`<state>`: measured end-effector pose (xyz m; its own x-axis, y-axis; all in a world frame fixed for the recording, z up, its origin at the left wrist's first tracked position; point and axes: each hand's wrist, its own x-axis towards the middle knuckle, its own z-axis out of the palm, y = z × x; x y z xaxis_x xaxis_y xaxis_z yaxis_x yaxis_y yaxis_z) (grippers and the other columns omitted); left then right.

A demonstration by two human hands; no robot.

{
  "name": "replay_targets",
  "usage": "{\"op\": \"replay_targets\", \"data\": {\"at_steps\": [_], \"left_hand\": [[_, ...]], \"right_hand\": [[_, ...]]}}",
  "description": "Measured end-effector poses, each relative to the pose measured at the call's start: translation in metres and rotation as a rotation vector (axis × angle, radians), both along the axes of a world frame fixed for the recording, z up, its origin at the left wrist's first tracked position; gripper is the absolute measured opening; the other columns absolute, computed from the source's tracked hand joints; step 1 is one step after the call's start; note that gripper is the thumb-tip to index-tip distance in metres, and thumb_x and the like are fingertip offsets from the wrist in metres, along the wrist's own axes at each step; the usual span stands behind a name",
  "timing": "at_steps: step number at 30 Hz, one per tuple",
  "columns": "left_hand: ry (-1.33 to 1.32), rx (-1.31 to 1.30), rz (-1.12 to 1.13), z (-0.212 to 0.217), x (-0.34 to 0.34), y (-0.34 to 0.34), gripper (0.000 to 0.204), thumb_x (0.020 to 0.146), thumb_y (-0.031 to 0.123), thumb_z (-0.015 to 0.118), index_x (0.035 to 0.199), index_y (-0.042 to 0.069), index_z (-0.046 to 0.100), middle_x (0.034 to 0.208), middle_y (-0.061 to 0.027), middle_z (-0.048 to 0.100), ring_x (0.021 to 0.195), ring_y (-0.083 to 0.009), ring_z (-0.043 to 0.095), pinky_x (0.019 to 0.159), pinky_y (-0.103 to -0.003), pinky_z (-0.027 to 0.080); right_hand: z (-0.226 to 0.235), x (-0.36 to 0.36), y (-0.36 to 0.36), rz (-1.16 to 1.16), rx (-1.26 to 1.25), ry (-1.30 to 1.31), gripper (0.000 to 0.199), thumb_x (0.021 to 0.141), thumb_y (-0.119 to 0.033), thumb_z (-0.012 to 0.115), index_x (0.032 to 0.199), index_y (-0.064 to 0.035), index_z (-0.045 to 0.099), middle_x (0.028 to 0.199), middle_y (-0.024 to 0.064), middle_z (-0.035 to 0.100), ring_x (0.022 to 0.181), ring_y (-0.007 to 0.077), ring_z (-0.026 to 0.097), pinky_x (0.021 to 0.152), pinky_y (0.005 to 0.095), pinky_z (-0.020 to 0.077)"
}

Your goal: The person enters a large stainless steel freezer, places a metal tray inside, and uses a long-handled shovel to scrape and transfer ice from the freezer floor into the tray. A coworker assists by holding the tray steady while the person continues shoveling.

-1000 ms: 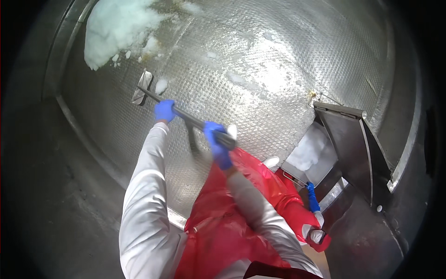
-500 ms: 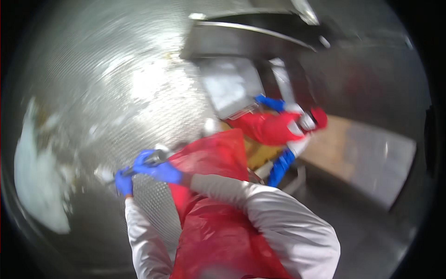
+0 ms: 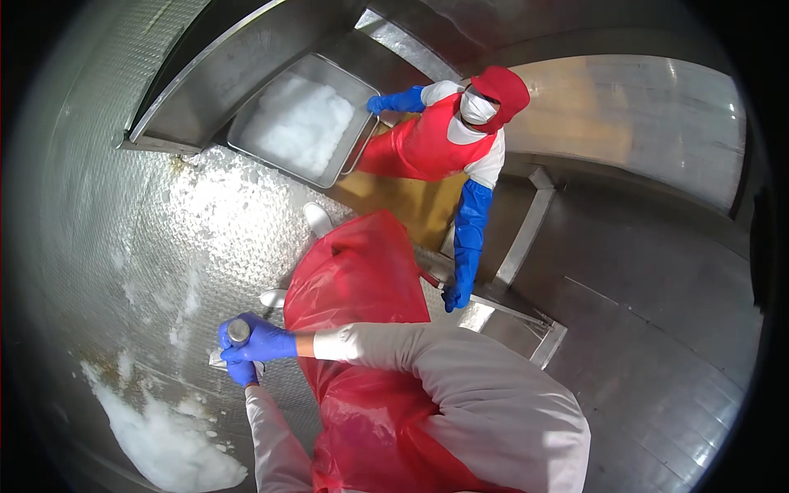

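Observation:
My gloved right hand (image 3: 269, 340) is closed around the grey handle (image 3: 238, 330) of a tool, whose round end faces up toward me. Just below it, my gloved left hand (image 3: 242, 374) is also closed on the tool, partly covered by the right. A pale flat part (image 3: 217, 359) shows beside the left hand; the tool's lower end is mostly hidden, so I cannot tell its kind. Below and left of my hands, a heap of white, snow-like material (image 3: 177, 448) lies on the textured metal floor (image 3: 156, 246).
A co-worker in a red apron (image 3: 440, 140) stands ahead, one blue-gloved hand on the rim of a metal tub (image 3: 234, 135) holding white material. A steel panel (image 3: 230, 78) rises at far left. To the right are a metal frame (image 3: 530, 230) and a curved metal surface (image 3: 690, 131).
The view has turned and sharpened. My hands have come closer together on the tool, which now points its handle end up at me. The co-worker and tub appear higher in the picture.

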<state>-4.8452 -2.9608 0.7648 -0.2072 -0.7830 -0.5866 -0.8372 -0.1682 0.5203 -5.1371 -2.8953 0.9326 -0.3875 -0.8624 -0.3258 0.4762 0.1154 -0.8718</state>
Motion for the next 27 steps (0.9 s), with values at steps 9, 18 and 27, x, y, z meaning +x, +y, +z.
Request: {"op": "replay_targets", "data": {"at_steps": [9, 18, 27], "left_hand": [[0.054, 0.001, 0.006, -0.005, -0.037, 0.006, 0.025, 0.094, 0.023, 0.069, 0.108, 0.002, 0.072, 0.103, -0.0043, 0.073, 0.089, -0.014, 0.064, 0.08, -0.033, 0.054], [0.084, -0.038, 0.013, -0.076, 0.029, 0.006, 0.03, 0.087, 0.024, 0.073, 0.108, 0.003, 0.072, 0.099, -0.0112, 0.072, 0.09, -0.0242, 0.067, 0.084, -0.039, 0.054], [-0.186, -0.172, -0.386, -0.054, -0.041, -0.001, 0.031, 0.082, 0.021, 0.071, 0.107, 0.004, 0.069, 0.106, -0.0202, 0.068, 0.097, -0.0391, 0.065, 0.088, -0.045, 0.052]], "right_hand": [[-0.012, -0.027, 0.01, 0.005, 0.003, -0.034, 0.019, 0.077, -0.01, 0.078, 0.078, -0.005, 0.059, 0.073, 0.0031, 0.062, 0.07, 0.0138, 0.058, 0.069, 0.0322, 0.0494], [-0.015, -0.016, 0.014, -0.076, -0.02, -0.037, 0.019, 0.081, -0.011, 0.081, 0.08, -0.0049, 0.062, 0.076, 0.002, 0.064, 0.073, 0.0115, 0.06, 0.07, 0.0298, 0.0497], [0.048, -0.114, 0.029, -0.135, -0.034, -0.169, 0.014, 0.087, -0.004, 0.076, 0.077, -0.0061, 0.065, 0.081, 0.0012, 0.065, 0.077, 0.0094, 0.063, 0.07, 0.0263, 0.0525]]}}
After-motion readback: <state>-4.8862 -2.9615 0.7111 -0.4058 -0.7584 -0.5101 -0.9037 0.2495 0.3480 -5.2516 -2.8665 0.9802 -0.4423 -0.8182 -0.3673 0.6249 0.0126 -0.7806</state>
